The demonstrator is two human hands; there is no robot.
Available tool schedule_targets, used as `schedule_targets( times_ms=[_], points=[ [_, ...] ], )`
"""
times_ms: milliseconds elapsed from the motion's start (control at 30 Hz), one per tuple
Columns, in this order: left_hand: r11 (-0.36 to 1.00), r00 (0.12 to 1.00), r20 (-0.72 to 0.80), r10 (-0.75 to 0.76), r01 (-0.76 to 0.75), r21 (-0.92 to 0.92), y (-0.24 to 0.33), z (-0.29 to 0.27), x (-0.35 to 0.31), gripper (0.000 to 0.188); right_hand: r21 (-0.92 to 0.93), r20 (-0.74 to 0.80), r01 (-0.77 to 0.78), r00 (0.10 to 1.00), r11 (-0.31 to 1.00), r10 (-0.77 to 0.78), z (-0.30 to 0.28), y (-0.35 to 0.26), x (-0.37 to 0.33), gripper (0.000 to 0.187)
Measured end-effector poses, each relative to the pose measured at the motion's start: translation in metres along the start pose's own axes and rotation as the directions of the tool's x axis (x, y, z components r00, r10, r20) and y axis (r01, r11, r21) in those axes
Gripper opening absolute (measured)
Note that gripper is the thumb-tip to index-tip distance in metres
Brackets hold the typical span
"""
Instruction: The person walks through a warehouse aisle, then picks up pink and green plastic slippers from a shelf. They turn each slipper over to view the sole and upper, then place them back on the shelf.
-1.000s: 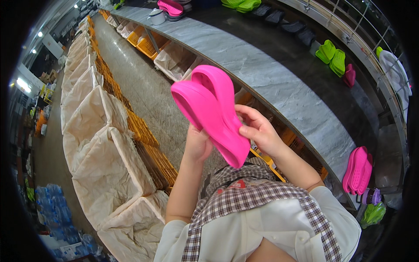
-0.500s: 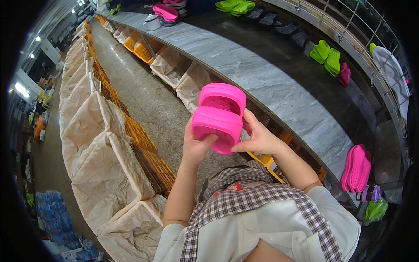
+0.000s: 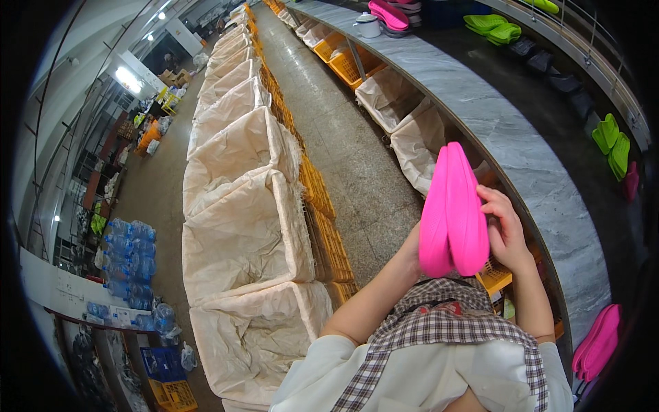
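Observation:
A pair of bright pink clogs (image 3: 453, 213) is held up in front of my apron, pressed side by side with their foot openings turned out of sight. My left hand (image 3: 411, 248) grips them from the left and behind; most of its fingers are hidden by the clogs. Against the right side of the pair, my right hand (image 3: 505, 230) has bent fingertips touching the nearer clog. More pink clogs (image 3: 597, 342) lie at the near right end of the grey marbled worktop (image 3: 528, 147).
Cloth-lined crates (image 3: 237, 237) stand in a long row on my left. Other lined bins (image 3: 419, 147) sit under the worktop. Green clogs (image 3: 612, 144) and dark clogs rest on the black belt (image 3: 549, 110). A white lidded mug (image 3: 367, 26) stands farther off. Water bottles (image 3: 130, 261) are stacked at left.
My view has swung left, so the clogs now appear farther right. The pair has been turned over in my hands, its openings no longer showing.

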State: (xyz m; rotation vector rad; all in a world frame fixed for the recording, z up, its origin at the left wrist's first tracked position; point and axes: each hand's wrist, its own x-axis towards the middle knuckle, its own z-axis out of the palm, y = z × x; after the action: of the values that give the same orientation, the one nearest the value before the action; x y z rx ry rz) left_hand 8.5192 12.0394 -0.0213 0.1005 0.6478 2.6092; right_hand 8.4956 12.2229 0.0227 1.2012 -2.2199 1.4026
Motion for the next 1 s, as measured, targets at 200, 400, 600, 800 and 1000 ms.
schedule_targets(
  times_ms=[200, 400, 600, 800, 1000],
  points=[
    [0.928, 0.923, -0.159, 0.352, -0.321, 0.191, -0.001, 0.021, -0.013, 0.055, 0.775, 0.012, -0.305, 0.882, 0.553, 0.471, 0.012, -0.002, -0.018, 0.025],
    [0.919, 0.929, -0.109, 0.352, -0.321, 0.229, -0.004, 0.017, -0.012, 0.046, 0.826, 0.02, -0.328, 0.83, 0.458, 0.558, 0.023, -0.024, -0.025, 0.038],
    [0.909, 0.919, -0.184, 0.349, -0.284, 0.306, -0.011, 0.025, -0.015, 0.052, 0.868, -0.03, -0.237, 0.853, 0.437, 0.521, 0.02, -0.035, -0.027, 0.037],
    [0.956, 0.95, -0.177, 0.257, -0.224, 0.189, -0.015, 0.022, -0.014, 0.045, 0.878, -0.06, -0.229, 0.818, 0.419, 0.572, 0.021, -0.041, -0.031, 0.036],
    [0.976, 0.96, -0.208, 0.187, -0.157, 0.151, -0.02, 0.025, -0.012, 0.038, 0.866, -0.043, -0.268, 0.801, 0.422, 0.597, 0.02, -0.043, -0.035, 0.039]
  ],
)
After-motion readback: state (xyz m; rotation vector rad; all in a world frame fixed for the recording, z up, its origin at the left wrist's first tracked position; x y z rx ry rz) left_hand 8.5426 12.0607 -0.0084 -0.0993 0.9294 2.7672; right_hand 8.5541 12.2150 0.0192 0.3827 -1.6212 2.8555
